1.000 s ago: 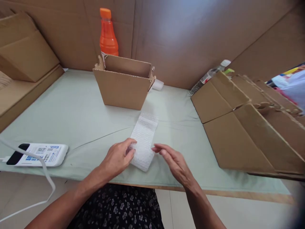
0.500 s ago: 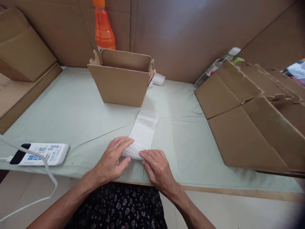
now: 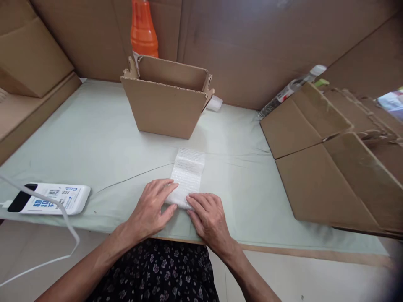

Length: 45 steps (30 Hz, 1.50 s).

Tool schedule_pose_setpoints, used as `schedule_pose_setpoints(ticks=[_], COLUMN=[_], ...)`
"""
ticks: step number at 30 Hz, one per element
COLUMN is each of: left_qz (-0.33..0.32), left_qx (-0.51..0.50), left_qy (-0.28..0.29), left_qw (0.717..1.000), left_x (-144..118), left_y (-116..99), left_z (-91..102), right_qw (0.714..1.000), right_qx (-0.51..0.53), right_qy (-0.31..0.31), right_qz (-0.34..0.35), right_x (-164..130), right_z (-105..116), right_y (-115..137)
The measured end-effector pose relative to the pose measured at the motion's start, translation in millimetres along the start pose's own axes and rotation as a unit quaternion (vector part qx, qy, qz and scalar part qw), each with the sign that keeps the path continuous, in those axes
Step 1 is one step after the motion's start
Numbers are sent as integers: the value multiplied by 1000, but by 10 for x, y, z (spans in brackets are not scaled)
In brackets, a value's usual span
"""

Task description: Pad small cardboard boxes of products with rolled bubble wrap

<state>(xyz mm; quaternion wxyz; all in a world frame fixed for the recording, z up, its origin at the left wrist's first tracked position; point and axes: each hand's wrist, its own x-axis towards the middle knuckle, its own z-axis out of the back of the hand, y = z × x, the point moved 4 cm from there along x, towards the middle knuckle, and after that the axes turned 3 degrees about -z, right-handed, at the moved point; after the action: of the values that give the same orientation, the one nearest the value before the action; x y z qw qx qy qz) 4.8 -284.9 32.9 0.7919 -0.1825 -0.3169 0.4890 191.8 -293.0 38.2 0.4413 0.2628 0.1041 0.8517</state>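
Observation:
A strip of clear bubble wrap [image 3: 188, 172] lies on the pale green cloth, its far end flat but creased across. Its near end looks folded over into a thicker edge. On the left corner of that edge, my left hand [image 3: 153, 206] pinches with fingers on top and thumb at the near side. My right hand [image 3: 208, 214] grips the right corner in the same way, fingers curled. Whether anything lies inside the fold cannot be made out.
Beyond the wrap stands an open cardboard box [image 3: 165, 105], with an orange bottle [image 3: 144, 33] behind it. A white power bank [image 3: 52, 199] with a cable [image 3: 64, 214] lies at left. Larger cardboard boxes [image 3: 327, 180] and a clear bottle [image 3: 291, 90] are at right.
The view has shifted slightly. The far end of the bubble wrap has swung a little left and sits nearer my hands. Both hands stay at the near edge.

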Motion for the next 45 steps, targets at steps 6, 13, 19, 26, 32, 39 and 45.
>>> schedule_pose_setpoints(ticks=[6, 13, 19, 26, 32, 39, 45], left_qz=[34, 49, 16, 99, 278, 337, 197], left_qx=[-62, 25, -35, -16, -199, -480, -401], left_qy=[56, -14, 27, -4, -65, -32, 13], left_qw=[996, 998, 999, 995, 938, 809, 894], left_x=[-226, -86, -192, -152, -199, -131, 194], left_y=[-9, 78, 4, 142, 227, 57, -93], left_z=[105, 27, 123, 77, 68, 27, 75], right_qw=[988, 999, 996, 999, 998, 960, 894], right_qx=[135, -38, 72, -6, 40, 242, 377], right_qy=[50, 9, 26, 27, 4, 39, 93], right_qz=[-59, 4, -40, -35, -48, -135, -224], right_x=[-24, 17, 126, 52, 138, 116, 132], right_z=[28, 9, -29, -16, -125, -113, 18], right_y=[-23, 60, 14, 95, 31, -68, -257])
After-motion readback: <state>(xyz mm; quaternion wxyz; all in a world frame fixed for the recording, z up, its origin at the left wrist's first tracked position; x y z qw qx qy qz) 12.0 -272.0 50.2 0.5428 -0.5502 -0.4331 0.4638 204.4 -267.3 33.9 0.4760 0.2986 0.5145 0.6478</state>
